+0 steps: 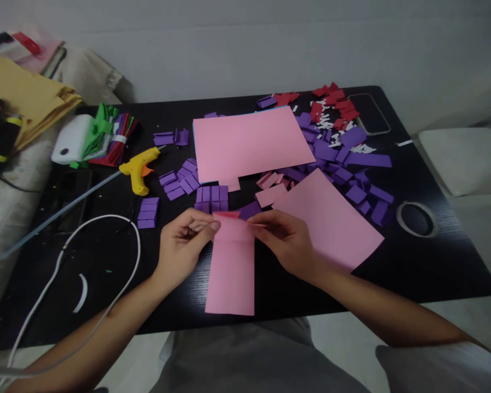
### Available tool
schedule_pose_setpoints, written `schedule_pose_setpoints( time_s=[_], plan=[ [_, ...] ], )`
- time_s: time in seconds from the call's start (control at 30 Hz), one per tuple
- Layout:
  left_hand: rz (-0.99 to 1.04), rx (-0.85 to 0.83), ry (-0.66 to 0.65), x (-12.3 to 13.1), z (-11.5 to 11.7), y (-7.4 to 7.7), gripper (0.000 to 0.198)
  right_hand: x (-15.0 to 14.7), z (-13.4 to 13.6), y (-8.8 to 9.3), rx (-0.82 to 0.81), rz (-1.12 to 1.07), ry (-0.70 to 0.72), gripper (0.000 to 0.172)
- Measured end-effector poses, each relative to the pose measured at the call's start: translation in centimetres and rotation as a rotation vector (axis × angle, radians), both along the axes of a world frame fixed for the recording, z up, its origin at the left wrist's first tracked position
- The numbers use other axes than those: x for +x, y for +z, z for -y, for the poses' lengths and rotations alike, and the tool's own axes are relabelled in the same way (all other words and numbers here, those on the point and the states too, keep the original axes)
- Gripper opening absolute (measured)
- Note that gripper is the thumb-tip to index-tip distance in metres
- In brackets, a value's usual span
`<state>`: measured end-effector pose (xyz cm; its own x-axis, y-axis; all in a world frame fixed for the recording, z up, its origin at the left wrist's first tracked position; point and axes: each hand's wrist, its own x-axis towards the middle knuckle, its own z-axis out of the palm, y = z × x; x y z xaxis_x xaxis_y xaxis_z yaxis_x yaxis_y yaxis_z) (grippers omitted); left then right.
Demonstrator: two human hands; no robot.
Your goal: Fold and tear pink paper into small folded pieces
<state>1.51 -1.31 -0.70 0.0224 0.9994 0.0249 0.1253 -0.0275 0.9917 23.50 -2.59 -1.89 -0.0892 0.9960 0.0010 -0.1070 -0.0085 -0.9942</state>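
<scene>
A long strip of pink paper (231,273) hangs between my two hands over the near edge of the black table. Its far end is folded over, and a crease runs across it a little below. My left hand (185,240) pinches the strip's upper left edge between thumb and fingers. On the other side, my right hand (287,240) grips the upper right corner. Beside my right forearm lies a larger pink sheet (331,224). Beyond my hands is a stack of pink sheets (249,144), with a blue edge showing beneath.
Several folded purple paper pieces (149,213) and red scraps (335,101) are spread over the table (270,305). At left are a yellow glue gun (139,170), a white cable (57,267) and bundled paper strips (117,139). A tape roll (417,219) lies at right.
</scene>
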Motion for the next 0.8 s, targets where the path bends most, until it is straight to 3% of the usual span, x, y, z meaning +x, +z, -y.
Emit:
schedule_pose_setpoints(
  time_s=[0.23, 0.33, 0.43, 0.57, 0.7, 0.8],
  plan=[
    [-0.130, 0.169, -0.054, -0.9, -0.1, 0.0, 0.006, 0.9, -0.4, -0.3, -0.206, -0.243, 0.218, 0.014],
    [-0.160, 0.256, -0.160, -0.8, -0.1, 0.1, 0.011, 0.9, -0.6, -0.3, -0.377, -0.364, 0.349, 0.030],
    [-0.185, 0.369, -0.275, -0.6, -0.1, 0.1, 0.014, 0.6, -0.7, 0.1, -0.430, -0.283, 0.436, 0.039],
    [-0.220, 0.443, -0.322, -0.4, -0.1, 0.1, 0.015, 0.2, -0.5, 0.2, -0.406, -0.187, 0.431, 0.029],
    [-0.248, 0.322, -0.271, -0.4, 0.2, 0.1, 0.020, -0.1, -0.2, 0.0, -0.301, -0.085, 0.353, 0.027],
    [-0.224, 0.214, -0.305, -0.1, 0.4, 0.1, 0.016, -0.2, 0.0, -0.1, -0.213, -0.006, 0.264, 0.024]
  ],
)
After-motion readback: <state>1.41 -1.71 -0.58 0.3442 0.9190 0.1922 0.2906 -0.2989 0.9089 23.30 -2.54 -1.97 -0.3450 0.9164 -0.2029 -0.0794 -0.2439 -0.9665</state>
